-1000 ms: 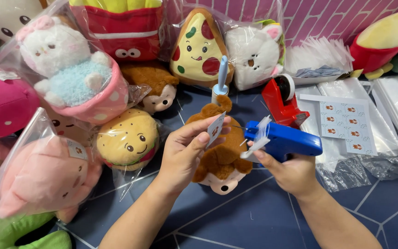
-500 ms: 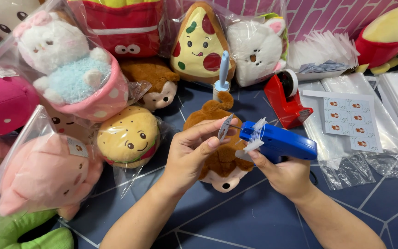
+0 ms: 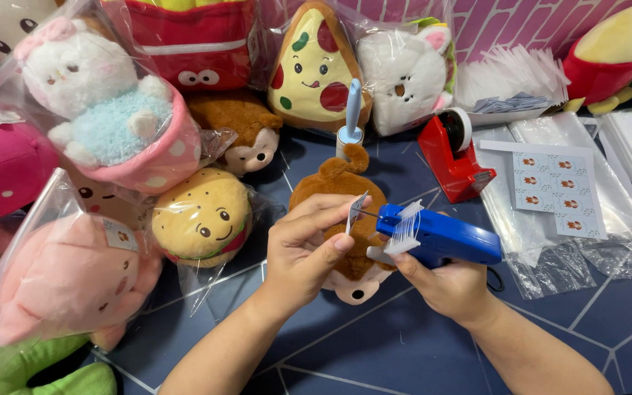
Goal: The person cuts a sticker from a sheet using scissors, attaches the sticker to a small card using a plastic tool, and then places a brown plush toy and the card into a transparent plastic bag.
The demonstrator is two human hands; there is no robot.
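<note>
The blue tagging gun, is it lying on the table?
No, the right hand holds the blue tagging gun up, its needle at the brown monkey plush.

We see a brown monkey plush (image 3: 338, 197) with a pale muzzle, and a bright blue tagging gun (image 3: 444, 235) carrying white fasteners. Far right sits a red tape dispenser (image 3: 453, 155). To the left, a yellow burger plush (image 3: 200, 217), a pink plush (image 3: 74, 281), and a red-spotted yellow pizza plush (image 3: 318, 67). The table (image 3: 374, 351) is navy with pale lines.
</note>
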